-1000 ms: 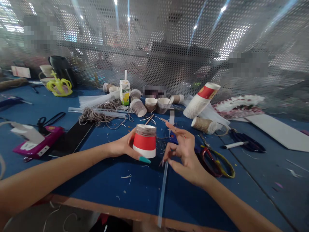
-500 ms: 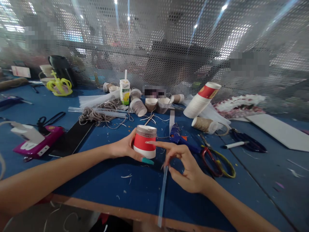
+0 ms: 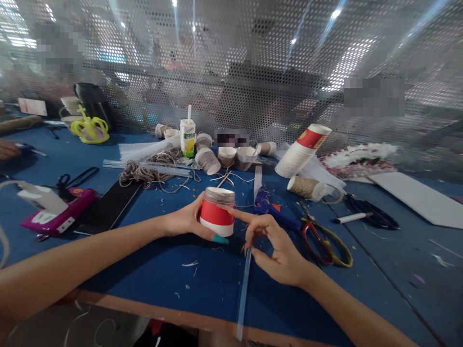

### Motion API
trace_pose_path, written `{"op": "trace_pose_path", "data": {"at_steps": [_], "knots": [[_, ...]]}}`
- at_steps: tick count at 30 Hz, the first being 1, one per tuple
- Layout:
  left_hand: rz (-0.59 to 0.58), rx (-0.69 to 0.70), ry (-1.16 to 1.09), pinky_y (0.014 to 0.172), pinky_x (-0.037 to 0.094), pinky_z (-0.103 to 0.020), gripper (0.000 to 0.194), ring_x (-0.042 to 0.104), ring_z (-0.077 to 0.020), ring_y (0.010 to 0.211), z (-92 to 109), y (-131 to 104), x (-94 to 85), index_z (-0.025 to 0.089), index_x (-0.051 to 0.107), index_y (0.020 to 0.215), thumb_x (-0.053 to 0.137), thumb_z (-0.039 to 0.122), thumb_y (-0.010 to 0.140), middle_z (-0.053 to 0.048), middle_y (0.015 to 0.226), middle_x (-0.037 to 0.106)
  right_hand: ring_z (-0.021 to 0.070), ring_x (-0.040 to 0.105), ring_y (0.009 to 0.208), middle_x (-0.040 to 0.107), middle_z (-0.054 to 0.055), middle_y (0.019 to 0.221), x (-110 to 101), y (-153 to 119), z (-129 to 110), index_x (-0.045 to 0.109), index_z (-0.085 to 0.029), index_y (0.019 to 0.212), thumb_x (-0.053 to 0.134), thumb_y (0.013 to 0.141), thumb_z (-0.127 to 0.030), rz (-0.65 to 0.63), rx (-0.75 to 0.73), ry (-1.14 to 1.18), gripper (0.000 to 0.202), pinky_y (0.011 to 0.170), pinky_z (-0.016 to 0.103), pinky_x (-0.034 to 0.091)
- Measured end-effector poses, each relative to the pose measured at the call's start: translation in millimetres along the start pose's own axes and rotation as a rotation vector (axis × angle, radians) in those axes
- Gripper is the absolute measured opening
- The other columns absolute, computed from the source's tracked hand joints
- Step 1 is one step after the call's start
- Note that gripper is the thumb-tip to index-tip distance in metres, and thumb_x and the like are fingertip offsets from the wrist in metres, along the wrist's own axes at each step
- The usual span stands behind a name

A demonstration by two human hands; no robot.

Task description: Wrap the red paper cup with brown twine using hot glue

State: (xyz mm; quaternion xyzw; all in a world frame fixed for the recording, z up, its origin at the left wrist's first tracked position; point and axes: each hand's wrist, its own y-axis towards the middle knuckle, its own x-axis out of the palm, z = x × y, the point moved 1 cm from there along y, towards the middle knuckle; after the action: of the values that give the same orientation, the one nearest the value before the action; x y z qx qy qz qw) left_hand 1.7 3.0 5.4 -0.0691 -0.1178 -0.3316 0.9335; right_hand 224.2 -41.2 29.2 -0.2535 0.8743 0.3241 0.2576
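My left hand point(image 3: 191, 219) is closed around an upside-down-looking paper cup point(image 3: 217, 217) with a red band and a white part below it. Grey-brown twine point(image 3: 220, 194) wraps the cup's upper end. The thumb, with a long teal nail, lies along the cup's lower side. My right hand point(image 3: 273, 248) stretches its index finger to the cup, the tip at the lower edge of the twine. Its other fingers are loosely curled and apart, with nothing visible in them. Right of this hand lie a blue glue gun point(image 3: 269, 207) and red-and-yellow-handled scissors point(image 3: 321, 241).
Behind the cup are a twine bundle point(image 3: 144, 173), a drink carton point(image 3: 187, 140) and several twine-wrapped cups point(image 3: 208, 161). A leaning cup stack point(image 3: 296, 156) stands farther right. A purple power strip point(image 3: 61, 217) sits left. Another person's hand point(image 3: 7, 149) shows at the left edge.
My right index fingertip has shifted slightly up the cup, from the red band to the twine's lower edge. Another person's hand has come into view at the left edge.
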Motion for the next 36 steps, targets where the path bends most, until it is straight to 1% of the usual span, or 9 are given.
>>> {"op": "trace_pose_path", "data": {"at_steps": [3, 6, 10, 12, 14, 17, 23, 29, 36], "knots": [[0.015, 0.008, -0.039, 0.087, 0.049, -0.042, 0.085, 0.065, -0.0241, 0.096, -1.3, 1.6, -1.1, 0.021, 0.044, 0.121, 0.086, 0.009, 0.047, -0.006, 0.107, 0.066, 0.0162, 0.063, 0.066, 0.067, 0.011, 0.119, -0.7, -3.3, -1.1, 0.044, -0.027, 0.093, 0.046, 0.075, 0.002, 0.021, -0.057, -0.009, 0.034, 0.059, 0.035, 0.053], [0.013, 0.009, -0.073, 0.086, 0.05, -0.038, 0.083, 0.065, -0.022, 0.094, -2.9, 3.0, -2.9, 0.019, 0.047, 0.119, 0.085, 0.007, 0.046, -0.007, 0.106, 0.067, 0.0251, 0.064, 0.099, 0.057, 0.012, 0.132, -0.5, -1.4, -2.0, 0.042, -0.03, 0.105, 0.05, 0.078, -0.001, 0.179, -0.104, 0.031, 0.04, 0.072, 0.043, 0.056], [-0.098, -0.006, -0.131, 0.084, 0.051, -0.036, 0.074, 0.066, -0.0215, 0.092, -3.7, 2.5, -3.3, 0.016, 0.054, 0.115, 0.084, 0.005, 0.048, -0.009, 0.105, 0.069, 0.0356, 0.027, 0.142, 0.029, 0.014, 0.152, 1.5, 6.3, 2.6, 0.032, -0.03, 0.122, 0.076, 0.066, -0.019, 0.319, -0.172, -0.102, 0.072, 0.104, 0.059, 0.039], [-0.164, -0.017, -0.162, 0.084, 0.052, -0.036, 0.07, 0.067, -0.0221, 0.092, -4.0, 1.1, -2.1, 0.015, 0.056, 0.114, 0.083, 0.006, 0.05, -0.01, 0.105, 0.07, 0.0367, 0.022, 0.144, 0.024, 0.016, 0.155, 3.6, 8.8, 7.5, 0.027, -0.03, 0.125, 0.085, 0.061, -0.03, 0.275, -0.192, -0.173, 0.086, 0.111, 0.062, 0.027], [-0.209, -0.022, -0.184, 0.084, 0.052, -0.035, 0.068, 0.067, -0.0219, 0.093, -4.7, -0.4, -0.7, 0.015, 0.057, 0.115, 0.082, 0.007, 0.052, -0.01, 0.105, 0.07, 0.0345, 0.025, 0.143, 0.032, 0.017, 0.152, 5.7, 9.5, 12.4, 0.024, -0.03, 0.125, 0.083, 0.066, -0.033, 0.228, -0.186, -0.209, 0.084, 0.112, 0.063, 0.025], [-0.24, -0.038, -0.199, 0.084, 0.051, -0.035, 0.072, 0.067, -0.0217, 0.093, -7.0, -1.4, 0.3, 0.017, 0.055, 0.118, 0.084, 0.01, 0.052, -0.009, 0.105, 0.07, 0.03, 0.034, 0.14, 0.048, 0.016, 0.142, 8.3, 9.3, 16.8, 0.024, -0.029, 0.124, 0.074, 0.077, -0.028, 0.219, -0.173, -0.288, 0.069, 0.11, 0.06, 0.031], [-0.138, -0.005, -0.18, 0.083, 0.048, -0.034, 0.073, 0.064, -0.0199, 0.089, -11.7, 3.1, 1.6, 0.016, 0.055, 0.118, 0.087, 0.021, 0.053, -0.009, 0.104, 0.068, 0.0316, 0.047, 0.129, 0.059, 0.015, 0.132, 14.5, 10.0, 17.1, 0.027, -0.028, 0.124, 0.074, 0.078, -0.031, 0.339, -0.223, -0.449, 0.066, 0.102, 0.059, 0.039], [-0.075, 0.105, -0.183, 0.081, 0.048, -0.033, 0.065, 0.064, -0.019, 0.086, -12.0, 7.3, 0.9, 0.016, 0.057, 0.112, 0.086, 0.02, 0.054, -0.007, 0.099, 0.068, 0.032, 0.041, 0.135, 0.05, 0.017, 0.143, 17.0, 8.6, 12.9, 0.025, -0.027, 0.129, 0.076, 0.077, -0.033, 0.322, -0.265, -0.454, 0.074, 0.105, 0.06, 0.038], [-0.154, 0.003, -0.172, 0.081, 0.05, -0.036, 0.059, 0.066, -0.0206, 0.085, -10.5, 5.8, 3.5, 0.014, 0.061, 0.11, 0.085, 0.02, 0.056, -0.01, 0.1, 0.07, 0.0291, 0.041, 0.135, 0.05, 0.016, 0.143, 19.5, 9.4, 13.8, 0.021, -0.029, 0.131, 0.073, 0.081, -0.028, 0.286, -0.271, -0.445, 0.072, 0.106, 0.057, 0.036]]}}
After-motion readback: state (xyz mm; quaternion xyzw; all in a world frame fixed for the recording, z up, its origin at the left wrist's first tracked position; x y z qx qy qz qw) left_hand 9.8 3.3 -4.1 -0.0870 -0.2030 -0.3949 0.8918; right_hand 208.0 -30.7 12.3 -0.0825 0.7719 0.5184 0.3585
